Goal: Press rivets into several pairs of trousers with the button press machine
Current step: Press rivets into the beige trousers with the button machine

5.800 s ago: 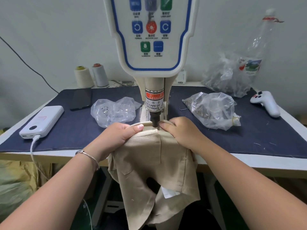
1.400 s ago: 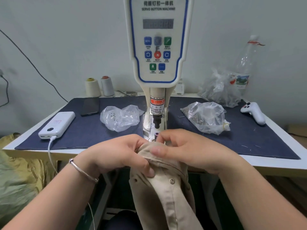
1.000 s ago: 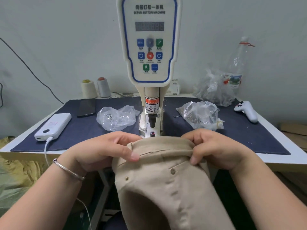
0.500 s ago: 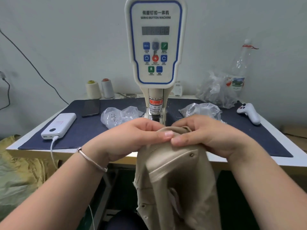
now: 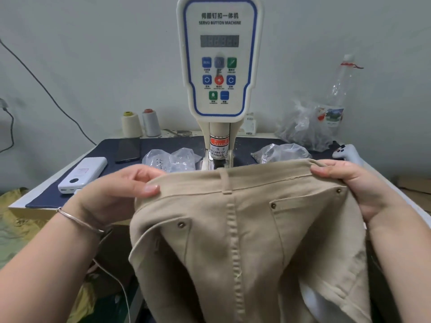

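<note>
Currently, the hold: the person stretches the waistband of the beige trousers [image 5: 245, 241] between both hands, in front of the button press machine [image 5: 220, 66] and clear of its punch.
Left hand: the left hand [image 5: 121, 194] pinches the waistband's left end, thumb on the near face and fingers curled behind the cloth.
Right hand: the right hand [image 5: 363, 187] clamps the right end the same way, fingers hooked over the top edge.
Why spread: pulled taut and flat, the back of the garment shows in full, which probably lets the person check the work or find the next spot.
Rivets: three brass rivets [image 5: 181, 225] sit at pocket corners, one on the left pocket and two on the right; whether more are needed cannot be told.
Trousers' place: they hang off the table's near edge, off the navy mat [image 5: 268, 142], waistband at about the level of the machine's anvil, which the cloth hides.
Supplies: clear bags of hardware [image 5: 171, 159] lie just beside the press column on either side, seemingly so either hand can reach them.
Side items: a white power bank [image 5: 82, 174] and a dark phone [image 5: 128, 150] rest at the left, thread cones [image 5: 140, 123] at the back, all away from the working zone.
Safety: both hands are well apart from the punch, beneath the finger warning label [image 5: 218, 148].
</note>
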{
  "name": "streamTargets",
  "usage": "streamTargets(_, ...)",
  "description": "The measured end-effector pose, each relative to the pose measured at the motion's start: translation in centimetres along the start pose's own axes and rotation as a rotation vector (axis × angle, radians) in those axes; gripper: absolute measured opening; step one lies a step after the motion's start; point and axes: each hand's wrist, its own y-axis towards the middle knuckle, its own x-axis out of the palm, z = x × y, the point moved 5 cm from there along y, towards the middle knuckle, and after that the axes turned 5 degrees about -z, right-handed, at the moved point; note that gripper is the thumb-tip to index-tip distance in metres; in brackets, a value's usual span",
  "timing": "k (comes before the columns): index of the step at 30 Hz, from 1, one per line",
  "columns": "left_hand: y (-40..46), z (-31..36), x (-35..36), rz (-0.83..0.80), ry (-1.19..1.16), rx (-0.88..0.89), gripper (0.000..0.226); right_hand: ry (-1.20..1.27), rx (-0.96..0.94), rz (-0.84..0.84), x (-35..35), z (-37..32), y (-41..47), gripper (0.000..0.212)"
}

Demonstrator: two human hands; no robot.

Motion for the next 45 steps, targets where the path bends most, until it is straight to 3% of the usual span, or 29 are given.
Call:
streamTargets(1,0.2,0.3,0.6,-0.047,-0.097,0.056,0.040,-0.014,0.004,0.054,-0.3,0.4,0.3,0.029)
streamTargets(4,1.2,0.6,2.3,-0.127,-0.080,0.125,0.054,-0.054,-0.003,0.173,-0.4,1.5,1.1,0.038)
streamTargets(6,1.7,0.4,2.6,-0.176,-0.006,0.073,0.073,-0.073,-0.020,0.219,-0.4,1.8,1.3,0.040)
streamTargets(8,1.8,0.3,2.4,-0.128,0.084,0.017,0.076,-0.074,-0.029,0.254,-0.7,1.7,1.1,0.039)
streamTargets(10,1.7,0.6,1.8,-0.007,0.174,-0.002,0.067,-0.043,0.003,0.235,-1.0,1.3,0.4,0.035)
streamTargets(13,0.3,0.8,-1.1,0.416,0.419,-0.127,0.061,0.078,0.100,0.140,-0.2,0.2,-1.3,0.022)
streamTargets(14,-0.1,0.5,-1.7,0.472,0.527,-0.208,0.059,0.105,0.116,0.120,0.3,-0.4,-1.8,0.021)
streamTargets(17,0.0,-1.1,-1.4,0.344,0.834,-0.540,0.059,0.063,0.130,0.021,4.4,-1.7,-2.3,0.018)
streamTargets(19,1.4,-2.1,0.0,0.198,0.882,-0.598,0.077,-0.057,0.123,-0.116,8.8,-1.6,-2.0,0.024)
streamTargets(21,3.8,-2.1,1.9,0.096,0.864,-0.436,0.089,-0.214,0.084,-0.225,12.7,-1.2,-1.3,0.026)
streamTargets(23,5.4,-1.9,2.9,0.136,0.732,-0.248,0.082,-0.304,0.092,-0.289,15.1,-1.1,-0.6,0.024)
streamTargets(26,5.6,-1.2,2.7,0.290,0.702,-0.143,0.038,-0.261,0.091,-0.372,15.2,-2.3,-0.1,0.039)
streamTargets(28,4.9,-0.9,2.4,0.268,0.599,-0.096,0.020,-0.337,0.091,-0.449,14.2,-2.4,0.0,0.049)
streamTargets(31,3.1,1.0,2.1,0.213,0.371,0.096,0.034,-0.624,0.163,-0.633,12.9,-0.4,-0.6,0.050)
streamTargets(34,0.8,3.1,0.6,0.251,0.372,0.297,0.036,-0.632,0.211,-0.690,11.2,0.5,-1.3,0.039)
streamTargets(36,-0.5,3.3,-0.9,0.320,0.412,0.324,0.065,-0.578,0.211,-0.704,10.5,0.2,-1.6,0.033)
streamTargets(38,-2.3,2.9,-3.4,0.541,0.420,0.304,0.062,-0.564,0.194,-0.644,9.7,-0.2,-1.4,0.031)
streamTargets(39,-2.9,2.3,-4.0,0.551,0.315,0.254,0.056,-0.547,0.189,-0.602,9.2,-0.4,-1.2,0.032)
streamTargets(40,-3.0,1.5,-3.9,0.487,0.246,0.191,0.057,-0.516,0.180,-0.565,9.0,-0.5,-1.0,0.037)
streamTargets(42,-2.0,1.7,-1.6,0.314,0.098,0.327,0.060,-0.466,0.141,-0.535,9.4,-1.0,-0.8,0.049)
streamTargets(44,-2.1,1.8,-0.7,0.218,0.128,0.365,0.049,-0.431,0.105,-0.558,10.9,-1.5,-1.0,0.038)
streamTargets(45,-1.4,1.0,-0.6,0.161,0.168,0.304,0.049,-0.425,0.092,-0.567,11.8,-1.7,-1.1,0.026)
